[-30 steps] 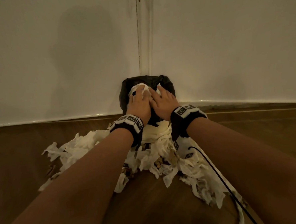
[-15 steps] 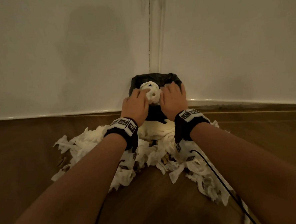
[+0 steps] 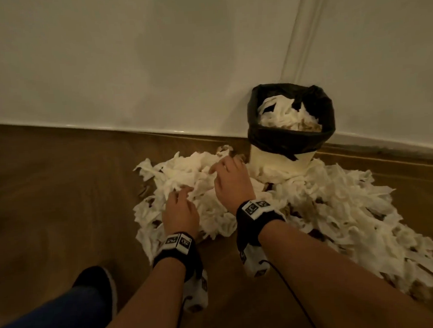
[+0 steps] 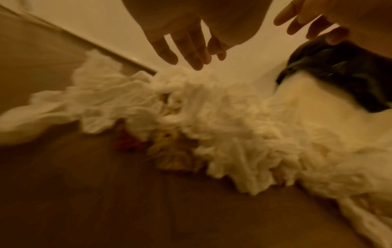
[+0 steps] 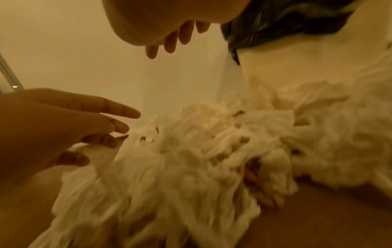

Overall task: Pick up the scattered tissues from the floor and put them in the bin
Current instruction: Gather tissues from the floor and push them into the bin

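A small white bin (image 3: 281, 160) with a black liner (image 3: 291, 136) stands in the corner, with crumpled white tissues (image 3: 286, 116) inside. A large pile of white tissues (image 3: 339, 207) covers the wooden floor in front of and around it. Both hands hover over the pile's left part (image 3: 185, 176). My left hand (image 3: 181, 204) has its fingers spread and holds nothing. My right hand (image 3: 226, 176) is just left of the bin, also spread and empty. In the wrist views, the left hand's fingers (image 4: 186, 50) and the right hand's fingers (image 5: 176, 38) hang straight above the tissues (image 4: 212, 125) (image 5: 191, 159).
White walls (image 3: 153, 66) meet at the corner behind the bin, with a skirting strip along the floor. My foot in a dark shoe (image 3: 96, 282) stands at the lower left. A black cable (image 3: 289, 286) trails from the right wrist. Bare wood floor (image 3: 47, 199) lies to the left.
Both hands have come off the top of the bin, where they pressed tissues down, and moved down and left over the floor pile. The tissues stayed in the bin.
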Action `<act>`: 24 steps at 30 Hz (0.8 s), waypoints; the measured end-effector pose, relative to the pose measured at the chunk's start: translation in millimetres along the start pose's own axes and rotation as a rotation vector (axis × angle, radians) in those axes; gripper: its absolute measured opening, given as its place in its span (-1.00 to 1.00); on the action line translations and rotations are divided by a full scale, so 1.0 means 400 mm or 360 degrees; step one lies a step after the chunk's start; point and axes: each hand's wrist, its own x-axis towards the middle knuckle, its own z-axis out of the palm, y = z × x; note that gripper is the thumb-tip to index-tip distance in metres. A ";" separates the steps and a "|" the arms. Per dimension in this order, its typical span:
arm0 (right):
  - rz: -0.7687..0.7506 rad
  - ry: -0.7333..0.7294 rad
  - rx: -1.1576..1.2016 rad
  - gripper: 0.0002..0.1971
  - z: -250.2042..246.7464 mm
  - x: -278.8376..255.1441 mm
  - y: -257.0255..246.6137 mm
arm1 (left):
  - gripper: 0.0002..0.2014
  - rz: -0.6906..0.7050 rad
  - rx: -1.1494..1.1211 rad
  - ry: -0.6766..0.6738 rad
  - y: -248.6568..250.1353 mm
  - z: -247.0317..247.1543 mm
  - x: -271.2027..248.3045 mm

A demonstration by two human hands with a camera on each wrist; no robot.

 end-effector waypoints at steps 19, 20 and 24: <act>-0.0501 -0.0778 -0.0089 -0.60 0.254 -0.189 -0.120 | -0.28 -0.0181 0.0603 -0.0629 -0.267 -0.039 -0.053; -0.0470 -0.0824 -0.0125 -0.56 0.258 -0.197 -0.115 | -0.25 -0.0166 0.0615 -0.0668 -0.275 -0.036 -0.054; -0.0341 -0.0970 -0.0205 -0.51 0.271 -0.223 -0.093 | -0.71 -0.0262 0.0486 -0.0493 -0.289 -0.043 -0.059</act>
